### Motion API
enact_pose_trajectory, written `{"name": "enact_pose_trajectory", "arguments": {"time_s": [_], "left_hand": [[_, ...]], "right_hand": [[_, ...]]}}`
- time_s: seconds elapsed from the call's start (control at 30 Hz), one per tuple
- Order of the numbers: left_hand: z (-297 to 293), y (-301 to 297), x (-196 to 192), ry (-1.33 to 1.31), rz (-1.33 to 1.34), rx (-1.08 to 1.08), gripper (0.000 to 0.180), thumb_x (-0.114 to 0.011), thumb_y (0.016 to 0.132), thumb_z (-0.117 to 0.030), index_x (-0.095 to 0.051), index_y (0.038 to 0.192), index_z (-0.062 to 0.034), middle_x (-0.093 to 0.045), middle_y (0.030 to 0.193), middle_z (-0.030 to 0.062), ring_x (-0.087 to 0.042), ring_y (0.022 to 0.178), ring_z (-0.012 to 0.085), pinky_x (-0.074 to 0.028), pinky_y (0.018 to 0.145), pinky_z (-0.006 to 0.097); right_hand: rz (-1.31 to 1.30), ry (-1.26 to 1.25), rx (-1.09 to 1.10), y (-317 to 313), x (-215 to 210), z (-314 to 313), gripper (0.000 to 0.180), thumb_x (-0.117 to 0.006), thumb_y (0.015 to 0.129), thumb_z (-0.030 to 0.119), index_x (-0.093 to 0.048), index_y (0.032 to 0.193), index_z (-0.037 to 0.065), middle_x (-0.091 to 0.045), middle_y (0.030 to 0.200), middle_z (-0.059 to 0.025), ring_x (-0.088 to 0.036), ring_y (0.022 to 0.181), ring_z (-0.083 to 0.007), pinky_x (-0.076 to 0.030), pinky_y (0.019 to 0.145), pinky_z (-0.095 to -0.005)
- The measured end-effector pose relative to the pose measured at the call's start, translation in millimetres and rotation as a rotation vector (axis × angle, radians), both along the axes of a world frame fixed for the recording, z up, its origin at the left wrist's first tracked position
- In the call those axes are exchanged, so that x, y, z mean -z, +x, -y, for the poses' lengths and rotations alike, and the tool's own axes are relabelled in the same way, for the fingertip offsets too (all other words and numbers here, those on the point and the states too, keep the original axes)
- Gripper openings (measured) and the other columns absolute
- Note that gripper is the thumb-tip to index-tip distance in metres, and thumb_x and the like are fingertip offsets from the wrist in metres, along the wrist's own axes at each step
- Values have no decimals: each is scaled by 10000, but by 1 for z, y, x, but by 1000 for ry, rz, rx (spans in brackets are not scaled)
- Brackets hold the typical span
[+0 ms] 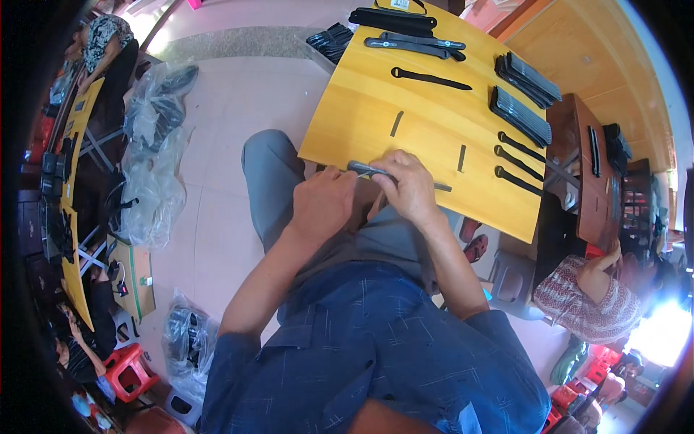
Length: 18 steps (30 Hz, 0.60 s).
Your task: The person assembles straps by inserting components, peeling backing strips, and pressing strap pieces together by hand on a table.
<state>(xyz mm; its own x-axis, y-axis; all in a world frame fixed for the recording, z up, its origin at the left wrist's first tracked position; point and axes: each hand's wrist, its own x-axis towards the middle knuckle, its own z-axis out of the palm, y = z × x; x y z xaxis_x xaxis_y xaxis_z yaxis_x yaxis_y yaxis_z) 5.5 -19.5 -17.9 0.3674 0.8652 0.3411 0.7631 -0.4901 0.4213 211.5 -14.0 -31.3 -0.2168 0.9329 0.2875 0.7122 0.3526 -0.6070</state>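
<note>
At the near edge of the yellow table (426, 137), both my hands are closed around a small dark folded strap (370, 171). My left hand (325, 201) pinches it from the left, its fingers curled. The thumb and fingers of my right hand (410, 185) press on its other end. A thin pale strip shows between the hands; what it is I cannot make out. Just beyond them lie two short dark strips (397, 124) on the tabletop. Farther off is a single black strap (431, 78) with a looped end.
Bundles of black straps (520, 116) line the table's right side, with several looped straps (519, 160) nearer me. More dark straps (394, 22) lie at the far edge. Plastic bags (155, 152) are on the floor at left. A red stool (130, 371) and people at other tables surround me.
</note>
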Motion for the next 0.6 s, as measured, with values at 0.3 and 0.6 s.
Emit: {"name": "enact_pose_trajectory", "arguments": {"time_s": [0.3, 0.6], "left_hand": [[-5, 8, -5, -125, -75, -31, 111, -639, 930, -201, -671, 913, -96, -655, 809, 105, -676, 747, 330, -536, 643, 460], [-11, 14, -15, -311, -66, -149, 222, -625, 967, -291, -642, 1044, -84, -719, 827, 150, -709, 743, 373, -553, 635, 504]], "right_hand": [[-10, -4, -3, 0, 1, -2, 194, -765, 830, 151, -771, 1014, 93, -649, 885, -96, -650, 896, -318, -527, 769, -416], [-36, 4, 2, 0, 2, -2, 188, -769, 824, 147, -776, 1004, 94, -646, 866, -93, -649, 875, -311, -526, 744, -415]]}}
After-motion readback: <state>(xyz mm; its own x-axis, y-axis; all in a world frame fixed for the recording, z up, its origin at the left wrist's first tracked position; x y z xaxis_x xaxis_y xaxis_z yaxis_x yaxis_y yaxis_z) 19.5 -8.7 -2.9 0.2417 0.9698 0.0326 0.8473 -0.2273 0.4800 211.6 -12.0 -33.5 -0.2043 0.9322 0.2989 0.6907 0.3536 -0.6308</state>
